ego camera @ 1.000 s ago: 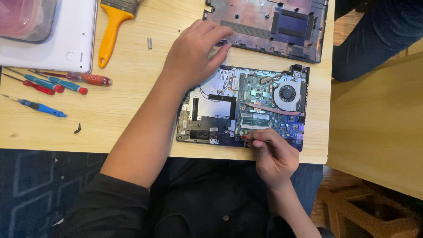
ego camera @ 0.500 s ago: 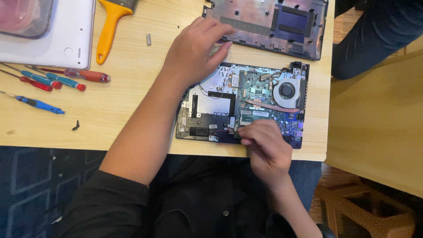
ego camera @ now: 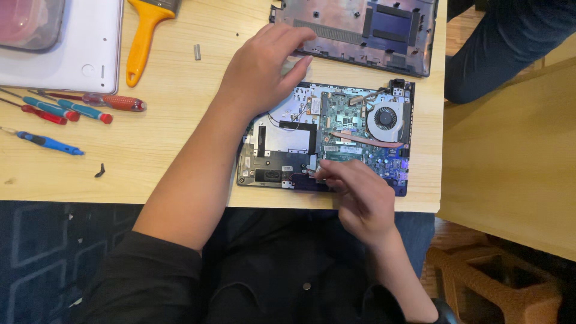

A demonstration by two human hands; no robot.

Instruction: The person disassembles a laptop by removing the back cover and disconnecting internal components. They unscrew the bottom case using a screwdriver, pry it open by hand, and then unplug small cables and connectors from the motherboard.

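There is a single view, from a camera worn on the person's head, looking almost straight down over the near edge of a light wooden table (ego camera: 180, 156). It sits close enough that the person's forearms, dark sleeves and lap fill the lower middle of the frame, and both hands show whole. The far side of the table runs along the top of the frame, the person's body along the bottom. The opened laptop base (ego camera: 327, 138) lies just right of centre; the table's right edge and a strip of floor fall inside the frame on the right. With only one camera, no second view overlaps this one.
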